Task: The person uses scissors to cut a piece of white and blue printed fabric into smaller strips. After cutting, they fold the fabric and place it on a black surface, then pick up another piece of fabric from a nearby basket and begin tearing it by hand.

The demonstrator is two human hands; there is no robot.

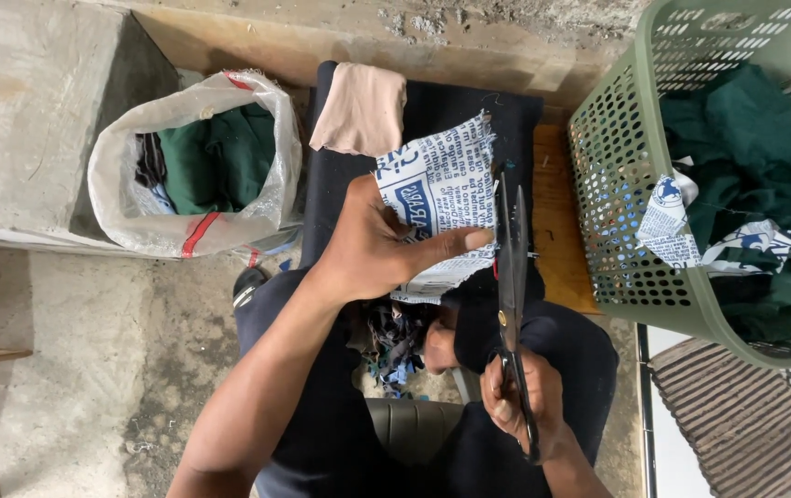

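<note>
Head view, from the left: a concrete block [26,111] fills the upper left corner, and against its right side leans a clear plastic sack [194,166] with red stripes, open at the top and stuffed with dark green cloth and a few striped pieces. Right of the sack a dark cloth-covered work surface [441,115] runs up the middle; a folded piece of pale pink fabric [360,109] lies at its far left corner.

Just below the pink fabric, the left hand [381,244] pinches a white fabric piece printed in blue [441,198], thumb stretched along its lower right edge and fingers curled on top, holding it over the near edge of the dark surface. Touching that piece's right edge stand the black blades of a pair of large scissors [511,267], pointing away from the person with the tips only slightly parted. The right hand [523,401] is closed around the scissor handles low in the picture. Between the person's knees lies a heap of small cloth scraps [395,341].

At the right, beside a strip of orange wood [557,221], a green perforated plastic basket [617,184] holds dark green cloth and more white-and-blue printed pieces. Below it lies a striped brown mat [737,415].
</note>
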